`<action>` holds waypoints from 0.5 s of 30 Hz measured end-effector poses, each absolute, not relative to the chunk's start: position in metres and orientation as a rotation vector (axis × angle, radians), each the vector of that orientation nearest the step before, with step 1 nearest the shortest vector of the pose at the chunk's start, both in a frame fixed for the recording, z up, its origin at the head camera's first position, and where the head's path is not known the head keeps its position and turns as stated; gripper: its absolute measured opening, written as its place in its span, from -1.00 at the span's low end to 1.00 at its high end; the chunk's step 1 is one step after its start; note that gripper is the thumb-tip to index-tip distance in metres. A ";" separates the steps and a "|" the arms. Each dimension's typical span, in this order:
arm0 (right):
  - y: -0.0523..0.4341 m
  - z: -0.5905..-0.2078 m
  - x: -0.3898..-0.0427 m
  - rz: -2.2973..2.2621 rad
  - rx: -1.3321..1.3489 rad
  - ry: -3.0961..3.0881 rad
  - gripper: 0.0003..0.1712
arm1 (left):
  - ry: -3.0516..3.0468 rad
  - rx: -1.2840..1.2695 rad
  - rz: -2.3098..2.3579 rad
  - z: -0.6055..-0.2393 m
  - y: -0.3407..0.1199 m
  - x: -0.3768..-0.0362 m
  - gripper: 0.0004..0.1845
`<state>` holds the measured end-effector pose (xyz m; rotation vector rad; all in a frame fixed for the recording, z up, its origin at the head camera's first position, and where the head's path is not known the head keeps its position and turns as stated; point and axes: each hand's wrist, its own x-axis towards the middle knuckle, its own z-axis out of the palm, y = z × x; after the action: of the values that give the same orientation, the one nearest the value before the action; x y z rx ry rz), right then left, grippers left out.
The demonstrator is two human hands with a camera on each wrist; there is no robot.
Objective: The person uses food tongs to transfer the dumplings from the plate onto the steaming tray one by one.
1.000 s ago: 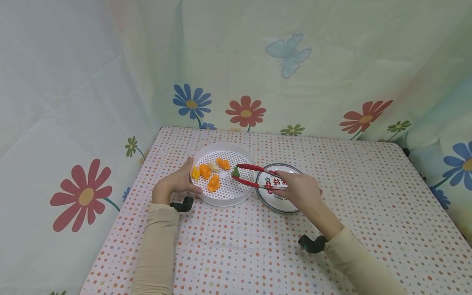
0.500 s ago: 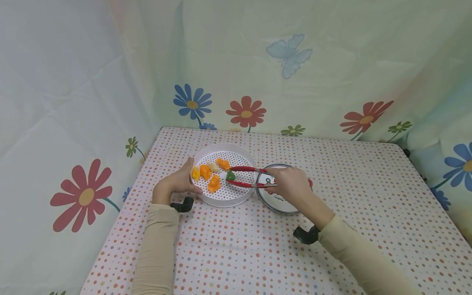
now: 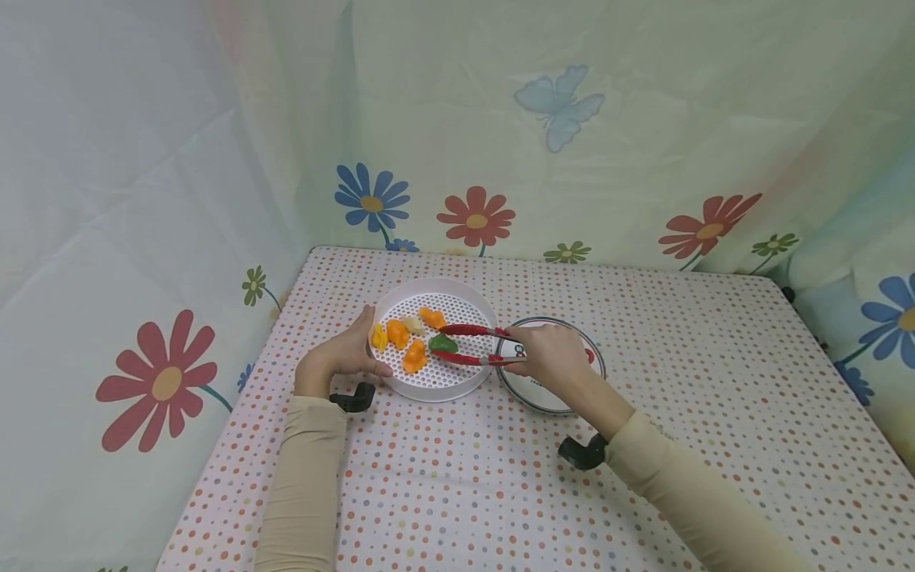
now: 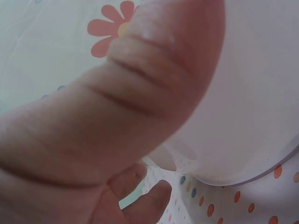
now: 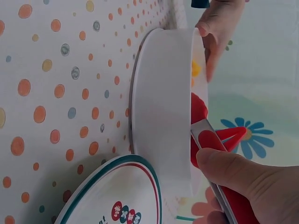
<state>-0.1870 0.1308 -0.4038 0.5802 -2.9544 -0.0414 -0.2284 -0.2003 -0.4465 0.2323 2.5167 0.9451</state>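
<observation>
My left hand (image 3: 350, 345) grips the left side of a round white perforated steamer tray (image 3: 468, 385), its thumb against the wall. In the tray lie several orange and yellow dumpling-shaped pieces (image 3: 415, 356) and a pale one (image 3: 413, 324). My right hand (image 3: 561, 357) holds red-handled metal tongs (image 3: 468, 360), which reach over the tray's right rim. Their red tips stand apart on either side of a green dumpling-shaped piece (image 3: 443, 343), low over the tray floor. In the right wrist view, the thumb (image 5: 229, 168) presses the tongs' arm; the tips are hidden behind the tray wall.
A white plate (image 3: 536, 391) with a dark rim and red print sits right beside the tray, partly under the right hand. The dotted tablecloth (image 3: 429, 492) covers the table. A flowered curtain (image 3: 608, 183) hangs behind and at the sides.
My right hand has moved left with the tongs, bringing the green piece further into the tray. The tong tips now stand wider around it. The left hand has stayed in place.
</observation>
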 end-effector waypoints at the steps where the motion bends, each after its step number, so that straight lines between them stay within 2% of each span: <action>1: 0.130 -0.404 -0.187 -0.044 0.568 -2.968 -0.32 | 2.516 0.235 0.953 -0.446 -0.201 -0.228 0.46; 15: 0.138 -0.405 -0.183 0.140 0.429 -3.051 -0.17 | 2.485 0.210 1.003 -0.445 -0.200 -0.226 0.44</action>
<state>-0.1827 0.1382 -0.4048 0.4287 -3.0505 0.1401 -0.2256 -0.1999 -0.4447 0.2103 2.4849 1.0032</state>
